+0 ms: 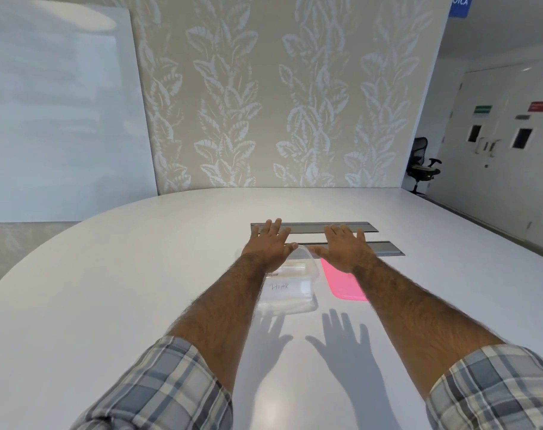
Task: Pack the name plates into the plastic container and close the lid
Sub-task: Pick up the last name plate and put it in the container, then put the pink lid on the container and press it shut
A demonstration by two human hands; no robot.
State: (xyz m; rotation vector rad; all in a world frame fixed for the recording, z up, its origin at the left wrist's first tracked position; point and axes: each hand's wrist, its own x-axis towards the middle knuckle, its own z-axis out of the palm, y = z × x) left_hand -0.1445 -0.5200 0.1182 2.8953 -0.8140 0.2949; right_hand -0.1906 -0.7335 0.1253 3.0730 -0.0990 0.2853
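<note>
While lidless, clear container [290,290], plates inside

Office meeting room. Big white conference table [109,274], whiteboard [59,113] far left. Mesh office chair [422,164] and signed double doors [505,141] far right.

Head view. Both hands held flat, palms down, fingers spread, above the white surface [140,259]; neither grips anything. Landmark: clear plastic container [290,287], lidless, holding a white card with handwriting (illegible). Left hand [271,243] over the container's far-left corner. Right hand [346,248] just right of the container, over the far end of the pink lid [344,285], which lies flat beside it. Two long grey name plates [369,227] lie parallel beyond the container. Hand shadows fall nearer than the container.
</note>
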